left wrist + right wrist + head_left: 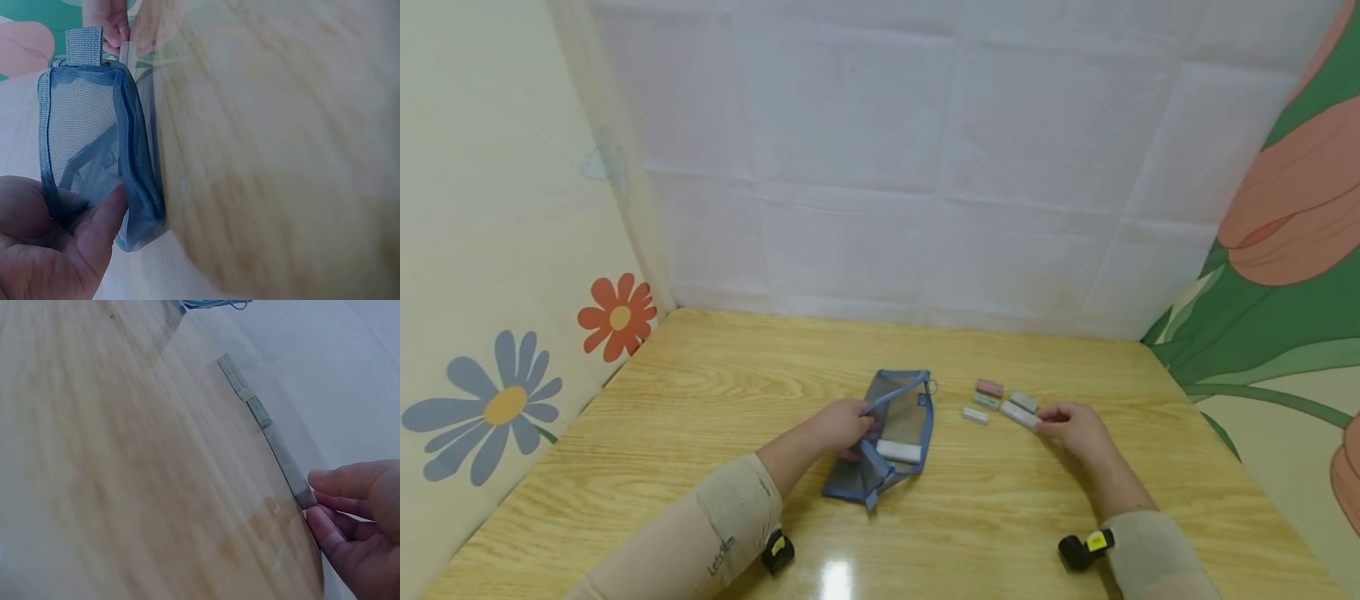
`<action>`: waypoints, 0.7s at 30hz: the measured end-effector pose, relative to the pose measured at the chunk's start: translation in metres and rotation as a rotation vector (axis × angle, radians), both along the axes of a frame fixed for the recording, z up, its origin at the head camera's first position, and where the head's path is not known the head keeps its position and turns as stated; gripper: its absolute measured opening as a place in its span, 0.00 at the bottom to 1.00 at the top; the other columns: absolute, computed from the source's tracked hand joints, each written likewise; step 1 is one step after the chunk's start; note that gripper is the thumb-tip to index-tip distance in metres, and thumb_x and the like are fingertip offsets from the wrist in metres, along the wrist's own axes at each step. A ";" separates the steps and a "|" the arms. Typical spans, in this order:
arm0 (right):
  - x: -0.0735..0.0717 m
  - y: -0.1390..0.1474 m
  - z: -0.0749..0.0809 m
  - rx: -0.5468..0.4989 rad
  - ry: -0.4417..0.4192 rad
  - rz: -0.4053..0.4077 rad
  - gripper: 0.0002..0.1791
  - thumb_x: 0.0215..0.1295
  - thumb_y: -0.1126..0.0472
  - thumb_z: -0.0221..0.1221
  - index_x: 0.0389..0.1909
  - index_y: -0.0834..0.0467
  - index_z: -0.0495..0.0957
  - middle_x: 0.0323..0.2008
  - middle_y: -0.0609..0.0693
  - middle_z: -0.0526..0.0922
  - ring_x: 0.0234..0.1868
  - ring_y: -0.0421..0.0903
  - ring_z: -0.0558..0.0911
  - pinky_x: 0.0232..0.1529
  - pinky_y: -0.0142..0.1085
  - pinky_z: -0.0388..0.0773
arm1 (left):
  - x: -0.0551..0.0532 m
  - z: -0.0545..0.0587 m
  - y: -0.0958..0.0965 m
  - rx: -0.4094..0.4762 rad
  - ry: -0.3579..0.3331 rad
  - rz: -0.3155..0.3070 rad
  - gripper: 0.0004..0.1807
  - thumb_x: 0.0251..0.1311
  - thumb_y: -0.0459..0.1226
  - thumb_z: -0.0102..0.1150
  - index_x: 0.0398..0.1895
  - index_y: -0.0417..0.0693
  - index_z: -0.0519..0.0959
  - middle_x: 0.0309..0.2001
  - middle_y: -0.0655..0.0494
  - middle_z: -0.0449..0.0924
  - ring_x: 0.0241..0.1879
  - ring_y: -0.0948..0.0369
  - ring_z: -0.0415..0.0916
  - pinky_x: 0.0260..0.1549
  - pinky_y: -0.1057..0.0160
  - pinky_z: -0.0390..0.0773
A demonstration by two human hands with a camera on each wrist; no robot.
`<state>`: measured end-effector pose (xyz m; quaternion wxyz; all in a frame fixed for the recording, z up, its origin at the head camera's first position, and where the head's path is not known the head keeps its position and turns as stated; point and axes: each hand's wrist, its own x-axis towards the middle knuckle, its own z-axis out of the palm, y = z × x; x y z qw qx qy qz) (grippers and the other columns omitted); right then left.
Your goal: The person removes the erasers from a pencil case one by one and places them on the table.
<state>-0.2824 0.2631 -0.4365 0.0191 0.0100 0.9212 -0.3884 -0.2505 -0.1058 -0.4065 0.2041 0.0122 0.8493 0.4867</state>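
My left hand [844, 427] grips a blue mesh zip pouch [905, 417] by its near-left side; the pouch stands partly open on the table. Inside its mouth lies a white block [898, 452]. In the left wrist view, the thumb and fingers pinch the trim of the pouch [87, 131]. Over to the right, my right hand [1078, 429] pinches the near end of a long white eraser-like block [1020, 415], which lies on the table. Beside it are a grey block [1024, 401], a pink block [989, 387], a greenish block [986, 402] and a small white block [975, 415].
The wooden table [730, 367] meets a white cloth backdrop [850, 167] at the back. Flower-printed panels stand at left [490, 208] and right [1285, 333]. A black wrist device [777, 552] is on the left forearm, another black device [1078, 550] on the right.
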 end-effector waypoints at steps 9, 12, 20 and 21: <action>0.001 -0.002 0.007 -0.057 -0.028 -0.025 0.16 0.58 0.58 0.61 0.43 0.64 0.77 0.38 0.55 0.80 0.39 0.48 0.76 0.39 0.35 0.72 | 0.000 0.000 0.000 0.005 -0.012 0.001 0.09 0.66 0.30 0.40 0.34 0.37 0.72 0.37 0.48 0.78 0.39 0.56 0.76 0.25 0.56 0.82; 0.002 -0.005 0.012 -0.072 -0.012 -0.010 0.15 0.59 0.59 0.59 0.43 0.65 0.77 0.37 0.55 0.80 0.36 0.45 0.76 0.36 0.32 0.74 | -0.001 0.000 0.000 0.009 -0.020 0.002 0.09 0.66 0.30 0.39 0.35 0.37 0.72 0.37 0.48 0.77 0.40 0.56 0.76 0.25 0.56 0.82; 0.001 -0.020 0.029 0.010 0.067 0.054 0.16 0.60 0.56 0.59 0.44 0.62 0.78 0.41 0.56 0.80 0.42 0.50 0.76 0.41 0.39 0.74 | 0.000 0.001 -0.001 0.013 -0.008 0.002 0.09 0.66 0.30 0.39 0.37 0.37 0.72 0.38 0.47 0.78 0.41 0.55 0.76 0.25 0.56 0.82; 0.001 -0.022 0.030 0.013 0.069 0.058 0.15 0.60 0.56 0.59 0.44 0.62 0.78 0.41 0.56 0.80 0.42 0.50 0.76 0.41 0.39 0.74 | 0.000 0.000 -0.001 0.012 -0.005 -0.001 0.09 0.66 0.29 0.39 0.37 0.37 0.72 0.38 0.48 0.78 0.41 0.55 0.76 0.25 0.56 0.82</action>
